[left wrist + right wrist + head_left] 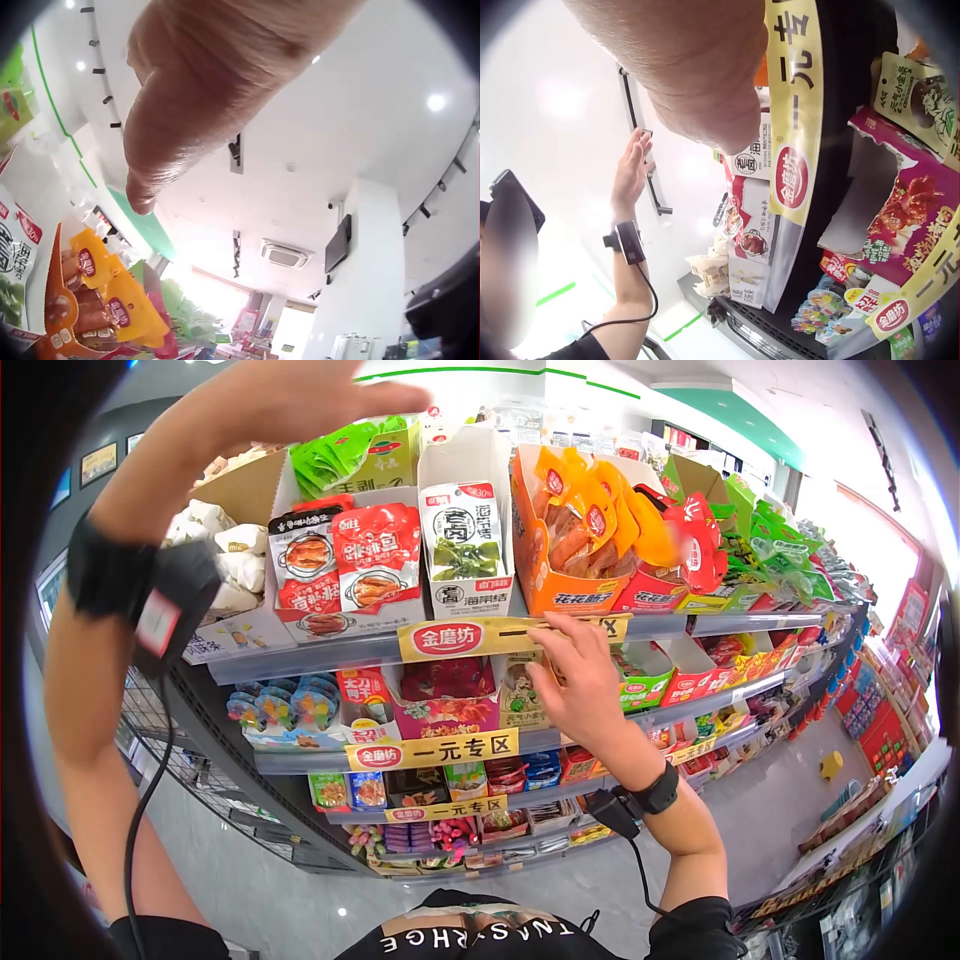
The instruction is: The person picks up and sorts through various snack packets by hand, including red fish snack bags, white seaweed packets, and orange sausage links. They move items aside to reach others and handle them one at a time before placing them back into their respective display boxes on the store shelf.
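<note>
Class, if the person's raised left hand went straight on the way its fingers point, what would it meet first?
The way ahead of the left hand looks free in the right wrist view; a black rail and the ceiling seem well beyond it, though depth is unclear.

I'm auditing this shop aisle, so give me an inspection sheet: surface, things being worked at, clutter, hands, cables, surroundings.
Surface: tiered shelf, filled with cartons and packets.
Job's things: yellow label strip at the right hand; white packet and orange carton just above.
Clutter: green packets heaped above their boxes.
Hands: right, empty, contact with the strip unclear; left hand, raised, empty.
Cables: black cables run from both wrist cameras.
Surroundings: grey floor, ceiling air-conditioning unit.
</note>
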`<state>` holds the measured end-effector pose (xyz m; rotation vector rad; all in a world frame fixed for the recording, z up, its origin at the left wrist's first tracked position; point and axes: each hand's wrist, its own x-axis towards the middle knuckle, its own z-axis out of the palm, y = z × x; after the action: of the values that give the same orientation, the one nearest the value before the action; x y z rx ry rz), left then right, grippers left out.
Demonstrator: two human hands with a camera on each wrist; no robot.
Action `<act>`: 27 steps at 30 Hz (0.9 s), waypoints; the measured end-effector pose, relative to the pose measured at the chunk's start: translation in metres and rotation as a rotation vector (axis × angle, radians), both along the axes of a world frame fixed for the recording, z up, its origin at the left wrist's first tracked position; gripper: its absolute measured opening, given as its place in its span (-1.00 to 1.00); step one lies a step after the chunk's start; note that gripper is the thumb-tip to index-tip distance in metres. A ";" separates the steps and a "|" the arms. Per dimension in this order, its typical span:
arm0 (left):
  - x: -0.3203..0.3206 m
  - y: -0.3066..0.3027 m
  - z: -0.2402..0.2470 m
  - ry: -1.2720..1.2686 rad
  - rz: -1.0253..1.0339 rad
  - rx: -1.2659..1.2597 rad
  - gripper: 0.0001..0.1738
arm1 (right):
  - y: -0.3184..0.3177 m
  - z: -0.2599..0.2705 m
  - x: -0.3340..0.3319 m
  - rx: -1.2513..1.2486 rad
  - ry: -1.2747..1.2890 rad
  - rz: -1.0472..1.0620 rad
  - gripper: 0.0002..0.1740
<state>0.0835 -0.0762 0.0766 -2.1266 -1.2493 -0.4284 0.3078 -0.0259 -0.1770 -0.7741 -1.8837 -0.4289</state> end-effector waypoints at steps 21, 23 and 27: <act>-0.129 -0.104 -0.331 -0.696 0.197 0.226 -0.93 | -0.017 -0.155 0.118 -0.777 0.410 -0.052 -0.83; -0.126 -0.107 -0.344 -0.767 0.254 0.204 -0.89 | -0.024 -0.176 0.125 -0.806 0.431 0.008 -0.83; -0.097 -0.100 -0.330 -0.748 0.320 0.172 -0.80 | -0.034 -0.227 0.144 -1.121 0.318 0.035 -0.78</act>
<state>-0.0133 -0.1759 -0.2531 -1.6115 -1.8355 -1.2036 0.4521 -0.0600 -0.4040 -1.4081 -1.7311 0.8240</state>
